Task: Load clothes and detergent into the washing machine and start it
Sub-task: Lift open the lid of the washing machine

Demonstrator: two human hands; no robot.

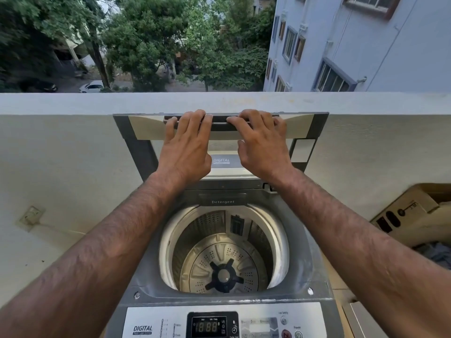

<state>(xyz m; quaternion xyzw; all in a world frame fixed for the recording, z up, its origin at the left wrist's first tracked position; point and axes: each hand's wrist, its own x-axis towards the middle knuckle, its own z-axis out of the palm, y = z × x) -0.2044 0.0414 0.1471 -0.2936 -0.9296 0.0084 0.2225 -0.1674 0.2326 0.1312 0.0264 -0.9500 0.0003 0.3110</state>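
While the balcony wall [73, 154] rises behind it, the washing machine [302, 289] stands against that wall, its drum [219, 252] opening straight upward. Its lid [146, 128] stands upright from the machine's rear edge, long axis running left to right, handle edge uppermost. Right of the machine, a cardboard box [415, 215] holds bluish cloth [439, 254]. A control panel [151, 320] spans the front edge. Left hand [186, 142] and right hand [262, 142] sit side by side on the lid's top edge, fingers [195, 118] curled over it, gripping. The detergent drawer [222, 200] sits below the hinge.
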